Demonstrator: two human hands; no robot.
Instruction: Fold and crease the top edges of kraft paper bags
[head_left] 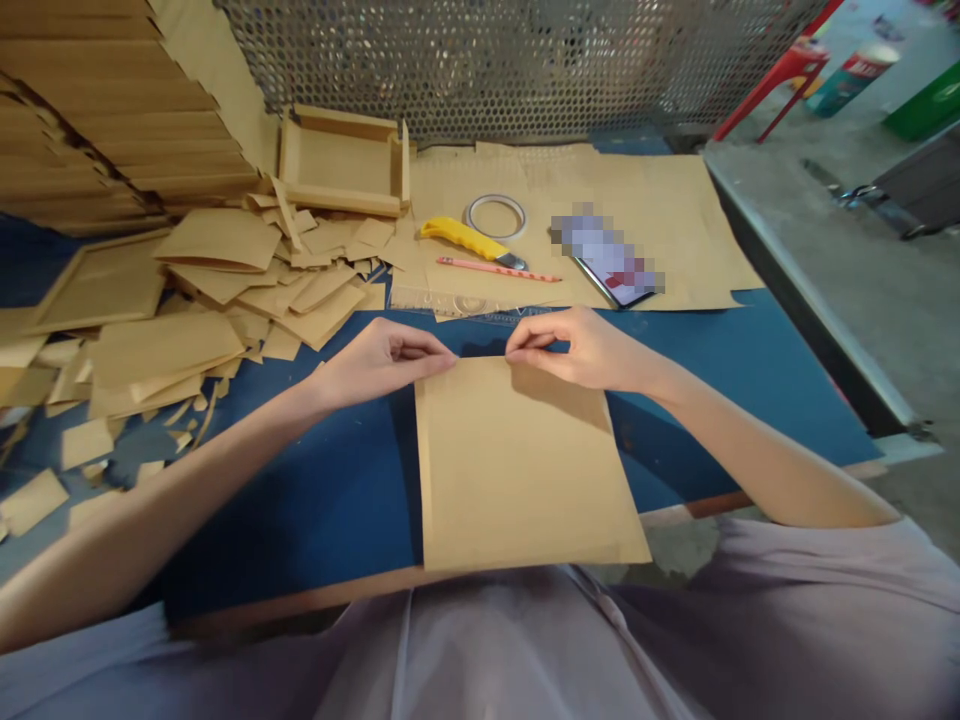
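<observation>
A flat brown paper sheet (525, 470) lies at the front edge of the blue table, its near end reaching over the edge. My left hand (394, 360) pinches the sheet's far left corner between thumb and fingers. Along the same far edge, near its middle, my right hand (574, 350) pinches the paper too. Just beyond both hands is a clear ruler (465, 302). Behind it are a pink pencil (499, 270), a yellow cutter (469, 238), a roll of tape (496, 216) and a phone (607, 260), resting on brown paper sheets (675, 220).
Paper scraps (165, 350) are heaped on the left of the blue table (330, 500). An open cardboard tray (341, 160) stands behind them, beside tall cardboard stacks (135, 100). A perforated metal panel (450, 70) rises at the back. A red stool (795, 70) is at the far right.
</observation>
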